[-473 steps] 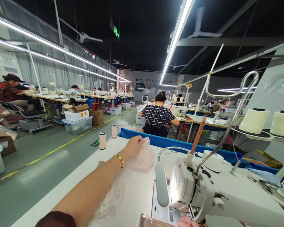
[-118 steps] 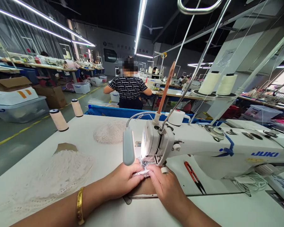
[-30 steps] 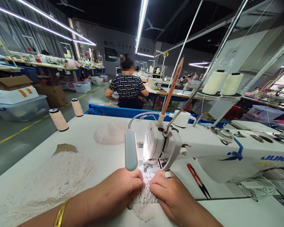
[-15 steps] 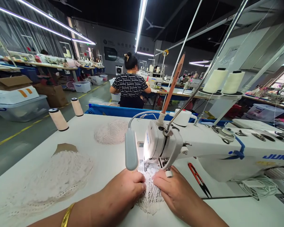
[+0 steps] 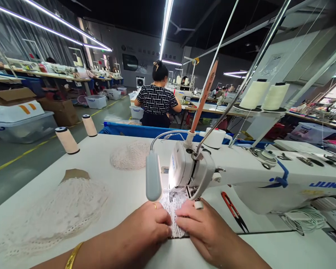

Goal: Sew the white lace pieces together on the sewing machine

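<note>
A strip of white lace trim [image 5: 177, 224] lies under the needle area of the white sewing machine [image 5: 194, 168], lit by its lamp. My left hand [image 5: 151, 223] is closed, its curled fingers gripping the left side of the lace. From the other side, my right hand [image 5: 203, 226] presses its bent fingers together on the lace's right edge, close to the presser foot. A piled heap of white lace [image 5: 64, 209] spreads over the table at left, a brown piece showing at its top. Behind the lamp head [image 5: 154, 177] lies a smaller lace pile [image 5: 130, 155].
Red-handled thread snips [image 5: 235, 211] lie right of my right hand. Two thread cones [image 5: 67, 141] stand at the table's far left edge. A pencil [image 5: 204, 97] rises from the machine head. Beyond the blue cloth [image 5: 128, 129] a co-worker [image 5: 157, 99] sits facing away.
The lace has moved forward under the machine head, so its near end now sits closer to the needle. Both hands stay on it. The co-worker has shifted slightly right.
</note>
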Action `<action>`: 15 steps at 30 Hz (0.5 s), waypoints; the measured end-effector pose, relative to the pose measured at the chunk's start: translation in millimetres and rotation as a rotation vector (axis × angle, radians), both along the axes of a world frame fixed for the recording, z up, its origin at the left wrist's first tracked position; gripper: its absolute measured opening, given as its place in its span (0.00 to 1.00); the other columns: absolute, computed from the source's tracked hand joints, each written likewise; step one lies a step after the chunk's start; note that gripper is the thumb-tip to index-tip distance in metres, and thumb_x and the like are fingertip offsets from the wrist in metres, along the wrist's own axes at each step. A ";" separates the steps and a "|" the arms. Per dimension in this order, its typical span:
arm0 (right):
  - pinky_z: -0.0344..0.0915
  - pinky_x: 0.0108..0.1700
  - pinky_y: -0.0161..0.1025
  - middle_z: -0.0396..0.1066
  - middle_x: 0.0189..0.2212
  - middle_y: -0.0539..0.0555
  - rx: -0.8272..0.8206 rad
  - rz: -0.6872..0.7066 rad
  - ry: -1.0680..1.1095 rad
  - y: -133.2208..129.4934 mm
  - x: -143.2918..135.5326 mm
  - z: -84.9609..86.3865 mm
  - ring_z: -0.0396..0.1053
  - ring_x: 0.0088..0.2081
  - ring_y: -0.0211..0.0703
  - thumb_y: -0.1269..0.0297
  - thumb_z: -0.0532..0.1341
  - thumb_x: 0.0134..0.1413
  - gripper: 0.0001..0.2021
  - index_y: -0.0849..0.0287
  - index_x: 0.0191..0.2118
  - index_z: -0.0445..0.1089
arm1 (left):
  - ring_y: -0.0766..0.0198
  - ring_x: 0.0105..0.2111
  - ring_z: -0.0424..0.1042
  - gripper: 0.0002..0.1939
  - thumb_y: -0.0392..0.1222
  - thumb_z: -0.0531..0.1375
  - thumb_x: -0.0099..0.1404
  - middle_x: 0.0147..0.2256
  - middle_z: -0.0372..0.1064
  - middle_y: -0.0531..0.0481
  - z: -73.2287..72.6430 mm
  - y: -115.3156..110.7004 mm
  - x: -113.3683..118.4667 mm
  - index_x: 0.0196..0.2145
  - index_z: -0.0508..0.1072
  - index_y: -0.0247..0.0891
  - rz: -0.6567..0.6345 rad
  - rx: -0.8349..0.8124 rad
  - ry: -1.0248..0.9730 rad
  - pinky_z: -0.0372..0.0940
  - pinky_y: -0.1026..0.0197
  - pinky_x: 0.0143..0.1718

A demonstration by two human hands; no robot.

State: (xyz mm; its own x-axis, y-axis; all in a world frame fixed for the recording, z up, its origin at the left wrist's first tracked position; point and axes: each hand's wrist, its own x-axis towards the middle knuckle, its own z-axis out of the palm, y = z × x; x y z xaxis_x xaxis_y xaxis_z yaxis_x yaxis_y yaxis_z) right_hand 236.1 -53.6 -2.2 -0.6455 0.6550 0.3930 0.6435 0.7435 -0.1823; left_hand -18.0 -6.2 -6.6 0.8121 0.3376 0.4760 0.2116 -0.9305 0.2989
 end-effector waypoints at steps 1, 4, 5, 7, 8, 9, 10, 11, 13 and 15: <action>0.68 0.48 0.44 0.79 0.44 0.53 -0.036 0.057 0.000 -2.0 -1.0 1.6 0.71 0.44 0.48 0.77 0.58 0.67 0.12 0.54 0.46 0.73 | 0.60 0.34 0.71 0.10 0.27 0.58 0.67 0.38 0.79 0.52 -1.3 -2.2 -0.5 0.35 0.75 0.41 -0.016 -0.001 -0.008 0.61 0.56 0.38; 0.66 0.45 0.42 0.78 0.42 0.51 -0.111 0.126 0.006 -5.2 -3.2 1.8 0.71 0.43 0.46 0.73 0.59 0.70 0.07 0.54 0.42 0.71 | 0.61 0.31 0.69 0.10 0.26 0.58 0.64 0.34 0.78 0.54 -5.1 -5.1 -1.5 0.30 0.70 0.40 -0.030 0.010 -0.012 0.59 0.55 0.37; 0.66 0.44 0.42 0.78 0.42 0.52 -0.119 0.122 0.002 -5.4 -3.3 0.6 0.71 0.42 0.46 0.74 0.59 0.69 0.07 0.54 0.41 0.71 | 0.62 0.30 0.69 0.10 0.26 0.58 0.63 0.33 0.78 0.54 -5.5 -4.9 -1.7 0.30 0.70 0.40 -0.035 0.013 -0.012 0.59 0.55 0.37; 0.65 0.43 0.42 0.78 0.42 0.52 -0.128 0.108 -0.007 -4.9 -2.9 -2.4 0.71 0.43 0.46 0.75 0.59 0.67 0.08 0.54 0.42 0.71 | 0.61 0.30 0.70 0.10 0.26 0.58 0.63 0.34 0.78 0.54 -4.6 -3.6 -1.8 0.32 0.71 0.40 -0.039 0.007 -0.012 0.59 0.55 0.37; 0.65 0.43 0.42 0.78 0.43 0.52 -0.126 0.102 -0.005 -4.5 -2.6 -3.9 0.71 0.42 0.47 0.76 0.59 0.66 0.09 0.54 0.43 0.72 | 0.61 0.31 0.71 0.10 0.26 0.58 0.63 0.35 0.79 0.54 -3.4 -2.7 -1.7 0.34 0.73 0.41 -0.035 0.000 -0.010 0.60 0.55 0.38; 0.64 0.43 0.42 0.78 0.43 0.52 -0.121 0.093 0.003 -3.9 -2.3 -5.2 0.71 0.42 0.47 0.77 0.58 0.66 0.10 0.54 0.44 0.72 | 0.61 0.32 0.72 0.12 0.26 0.58 0.64 0.36 0.79 0.53 -2.1 -1.8 -1.5 0.36 0.75 0.41 -0.032 -0.008 -0.002 0.60 0.55 0.38; 0.64 0.43 0.42 0.78 0.42 0.52 -0.113 0.082 0.014 -3.3 -2.2 -6.3 0.71 0.42 0.47 0.78 0.58 0.65 0.12 0.54 0.45 0.73 | 0.60 0.33 0.73 0.13 0.26 0.58 0.64 0.37 0.80 0.53 -1.1 -0.9 -1.2 0.38 0.76 0.41 -0.025 -0.010 0.004 0.60 0.55 0.38; 0.64 0.43 0.43 0.78 0.42 0.52 -0.103 0.073 0.025 -2.6 -2.3 -7.2 0.71 0.42 0.47 0.78 0.57 0.65 0.14 0.53 0.47 0.73 | 0.60 0.33 0.74 0.13 0.26 0.58 0.65 0.37 0.80 0.53 -0.5 0.0 -0.8 0.39 0.77 0.41 -0.016 -0.010 0.012 0.61 0.55 0.39; 0.63 0.43 0.43 0.78 0.41 0.52 -0.082 0.054 0.041 -1.0 -2.8 -8.7 0.71 0.41 0.48 0.80 0.56 0.63 0.16 0.54 0.48 0.73 | 0.60 0.33 0.73 0.12 0.26 0.58 0.66 0.38 0.81 0.52 -1.4 1.8 0.0 0.38 0.77 0.41 0.003 0.007 0.017 0.61 0.55 0.38; 0.63 0.43 0.44 0.78 0.40 0.52 -0.067 0.025 0.040 0.8 -3.7 -10.4 0.70 0.40 0.48 0.81 0.56 0.62 0.16 0.54 0.47 0.73 | 0.59 0.32 0.73 0.11 0.26 0.58 0.67 0.37 0.80 0.52 -4.8 3.9 0.3 0.35 0.76 0.40 0.029 0.028 0.030 0.61 0.54 0.37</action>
State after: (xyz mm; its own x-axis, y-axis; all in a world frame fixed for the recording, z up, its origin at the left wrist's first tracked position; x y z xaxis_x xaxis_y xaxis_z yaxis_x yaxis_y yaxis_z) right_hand 232.4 -52.8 -12.7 -0.6465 0.6646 0.3748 0.6163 0.7444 -0.2570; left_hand -17.7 -2.4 -11.3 0.8163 0.3480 0.4611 0.2470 -0.9318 0.2660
